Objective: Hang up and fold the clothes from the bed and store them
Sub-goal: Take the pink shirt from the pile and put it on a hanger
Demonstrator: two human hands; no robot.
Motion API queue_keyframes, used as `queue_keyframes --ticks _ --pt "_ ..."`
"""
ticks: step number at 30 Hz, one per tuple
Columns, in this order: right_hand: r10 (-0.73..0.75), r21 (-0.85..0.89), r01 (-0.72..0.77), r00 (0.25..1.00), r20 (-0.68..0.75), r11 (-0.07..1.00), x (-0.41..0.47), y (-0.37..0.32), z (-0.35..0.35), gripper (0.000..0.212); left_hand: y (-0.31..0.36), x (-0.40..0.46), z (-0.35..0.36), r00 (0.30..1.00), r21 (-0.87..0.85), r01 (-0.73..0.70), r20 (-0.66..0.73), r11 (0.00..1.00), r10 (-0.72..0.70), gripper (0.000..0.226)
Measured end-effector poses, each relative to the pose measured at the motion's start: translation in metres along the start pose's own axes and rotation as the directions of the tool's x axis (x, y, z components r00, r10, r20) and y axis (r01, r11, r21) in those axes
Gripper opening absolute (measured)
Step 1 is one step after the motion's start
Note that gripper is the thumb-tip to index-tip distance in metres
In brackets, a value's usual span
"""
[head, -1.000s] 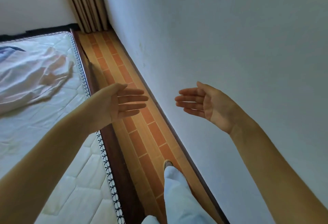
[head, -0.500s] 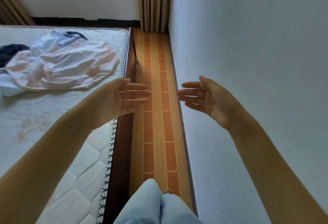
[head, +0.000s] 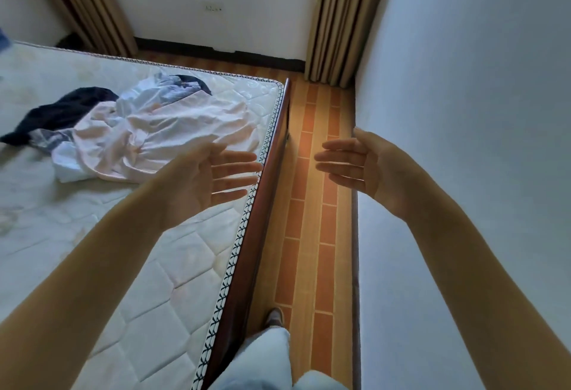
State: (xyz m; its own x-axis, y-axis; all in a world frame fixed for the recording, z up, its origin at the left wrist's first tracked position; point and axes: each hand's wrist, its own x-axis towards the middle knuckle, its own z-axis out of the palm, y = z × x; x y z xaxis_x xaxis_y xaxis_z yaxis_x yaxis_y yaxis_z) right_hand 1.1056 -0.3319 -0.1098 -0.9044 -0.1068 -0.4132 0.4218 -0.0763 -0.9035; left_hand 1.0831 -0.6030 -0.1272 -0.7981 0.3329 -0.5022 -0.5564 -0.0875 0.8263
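The clothes (head: 148, 130), a crumpled heap of pale pink, white and dark navy fabric, lie near the far right corner of the bed (head: 173, 281), whose quilted mattress is cut off at the left. Individual garments cannot be told apart. The left hand (head: 210, 173) and right hand (head: 355, 164) hover empty, palms facing, fingers straight, over the bed's right edge and the striped wooden floor (head: 312, 235) beside a plain white wall (head: 463, 111).

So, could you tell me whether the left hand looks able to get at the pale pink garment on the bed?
Probably yes: the left hand is open and empty, nothing lies between it and the pale pink garment.
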Motion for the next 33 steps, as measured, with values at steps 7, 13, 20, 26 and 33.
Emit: queue_keyframes --ticks 7,13,20,26,33 --pt "0.031 0.03 -0.031 0.999 -0.011 0.999 0.08 -0.028 -0.013 0.049 0.061 0.081 -0.001 0.995 0.021 0.035 -0.092 0.999 -0.033 0.043" --pt "0.086 0.022 -0.085 0.995 -0.047 0.996 0.141 -0.047 -0.046 0.05 0.083 0.155 -0.009 0.995 -0.035 0.09 -0.034 0.995 -0.091 0.047" --pt "0.063 0.033 -0.063 0.998 -0.017 0.997 0.22 -0.091 -0.105 0.05 0.132 0.244 0.016 0.999 -0.009 0.027 0.026 1.0 -0.027 0.044" --pt "0.006 0.061 -0.004 1.0 -0.028 0.998 0.282 -0.153 -0.171 0.048 0.195 0.322 0.071 0.999 0.019 -0.03 0.039 0.999 0.03 0.044" --pt "-0.006 0.085 0.004 1.0 0.023 0.996 0.354 -0.195 -0.21 0.049 0.237 0.38 0.096 0.999 0.069 -0.045 -0.004 0.997 0.045 0.045"
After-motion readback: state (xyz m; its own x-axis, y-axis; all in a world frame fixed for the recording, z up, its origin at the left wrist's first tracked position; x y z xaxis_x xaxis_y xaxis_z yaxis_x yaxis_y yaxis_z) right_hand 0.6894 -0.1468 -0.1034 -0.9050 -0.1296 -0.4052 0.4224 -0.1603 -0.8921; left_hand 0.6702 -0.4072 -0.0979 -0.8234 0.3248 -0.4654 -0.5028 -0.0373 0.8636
